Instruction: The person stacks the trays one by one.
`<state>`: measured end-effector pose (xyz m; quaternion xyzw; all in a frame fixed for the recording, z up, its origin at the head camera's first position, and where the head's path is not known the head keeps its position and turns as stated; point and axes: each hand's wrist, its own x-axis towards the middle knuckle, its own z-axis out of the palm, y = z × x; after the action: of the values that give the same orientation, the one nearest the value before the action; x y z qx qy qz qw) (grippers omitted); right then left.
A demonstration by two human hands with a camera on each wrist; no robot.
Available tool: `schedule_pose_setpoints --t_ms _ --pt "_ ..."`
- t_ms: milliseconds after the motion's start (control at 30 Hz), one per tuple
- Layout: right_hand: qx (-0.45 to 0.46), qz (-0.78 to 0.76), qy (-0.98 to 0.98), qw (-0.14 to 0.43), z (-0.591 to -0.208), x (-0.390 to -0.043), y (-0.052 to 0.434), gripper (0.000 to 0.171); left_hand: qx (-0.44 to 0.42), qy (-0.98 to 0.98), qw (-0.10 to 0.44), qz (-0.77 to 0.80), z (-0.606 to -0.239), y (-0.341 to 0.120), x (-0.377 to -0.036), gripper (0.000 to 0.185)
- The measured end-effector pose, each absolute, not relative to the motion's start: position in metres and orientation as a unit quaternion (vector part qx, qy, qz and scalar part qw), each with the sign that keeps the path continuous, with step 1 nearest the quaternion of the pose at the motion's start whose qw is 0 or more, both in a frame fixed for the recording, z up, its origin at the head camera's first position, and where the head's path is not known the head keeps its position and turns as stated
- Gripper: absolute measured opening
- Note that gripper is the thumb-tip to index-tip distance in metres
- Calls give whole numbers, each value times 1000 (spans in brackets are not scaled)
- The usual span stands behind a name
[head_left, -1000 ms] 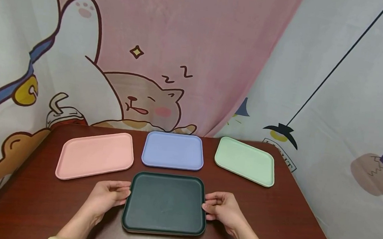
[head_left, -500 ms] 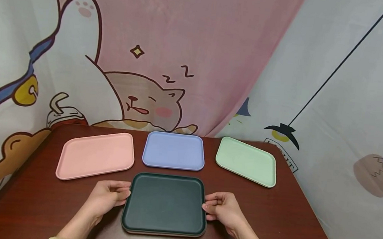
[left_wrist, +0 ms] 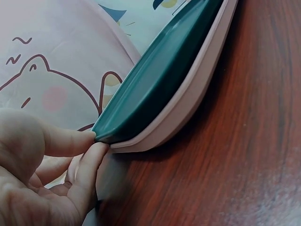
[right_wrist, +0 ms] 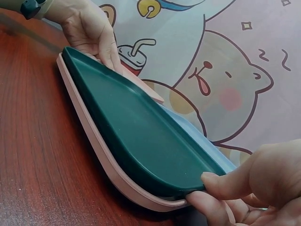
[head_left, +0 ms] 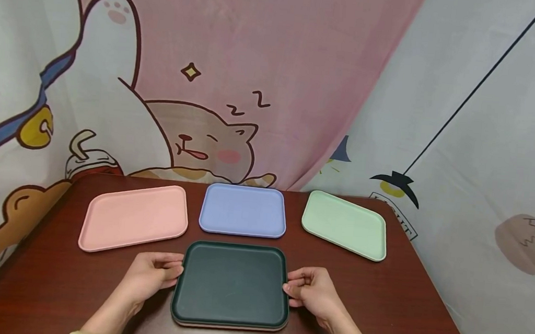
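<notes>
A dark green rectangular tray (head_left: 232, 285) sits on a light pink tray (right_wrist: 113, 169), whose rim shows below it in both wrist views. At the green tray's left edge, my left hand (head_left: 150, 273) pinches the rim between thumb and fingers. My right hand (head_left: 309, 291) does the same on the opposite side, its thumb on top of the green rim in the right wrist view. Whether either hand's lower fingers also bear on the pink tray, I cannot tell. Both hands are at about the same height, just over the table.
Along the back of the brown wooden table (head_left: 402, 314) lie a pink tray (head_left: 133, 218) on the left, a blue tray (head_left: 243, 210) in the middle and a light green tray (head_left: 344, 225) on the right. A cartoon-printed curtain (head_left: 274, 83) hangs behind the table.
</notes>
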<state>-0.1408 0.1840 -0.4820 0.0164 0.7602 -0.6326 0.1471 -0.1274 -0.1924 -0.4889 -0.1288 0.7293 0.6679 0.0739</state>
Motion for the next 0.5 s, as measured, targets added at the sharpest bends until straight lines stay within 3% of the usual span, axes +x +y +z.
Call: schedule_pose_setpoints --t_ms 500 --pt "20 -633 759 150 -485 -140 185 26 -129 733 77 663 -488 -193 -125 33"
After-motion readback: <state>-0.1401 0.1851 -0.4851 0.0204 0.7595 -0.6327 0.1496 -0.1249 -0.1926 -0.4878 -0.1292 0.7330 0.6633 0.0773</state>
